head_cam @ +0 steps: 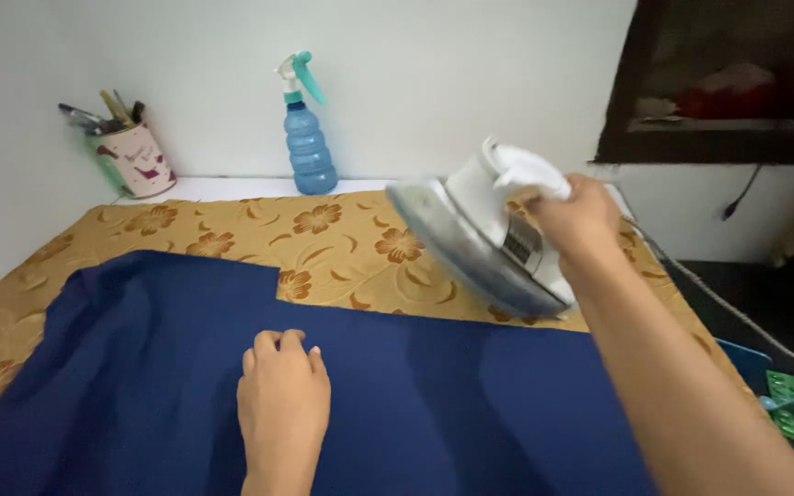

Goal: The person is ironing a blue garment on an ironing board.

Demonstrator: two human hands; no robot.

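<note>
- Two hands in view: right hand (573,213) wrapped tight round the handle of the iron (484,241), lifted off the board; left hand (283,397) flat, fingers curled a little, pressing the blue cloth (415,404), holding nothing.
- Iron sits in the air above the far edge of the cloth, right of centre, soleplate tilted to face down-left, toward the left hand.
- Long axis runs upper-left to lower-right; tip points up-left toward the spray bottle (309,138), heel low by the wrist.
- Risk, my read: hot plate comes down near the left fingers, burn if that hand stays put.
- Risk: cord (737,312) trails off the right edge, could snag and jerk the iron.
- Risk: cloth is rumpled at left; pressing there would set creases.
- Pen cup (135,156) at the far left corner, well apart.
</note>
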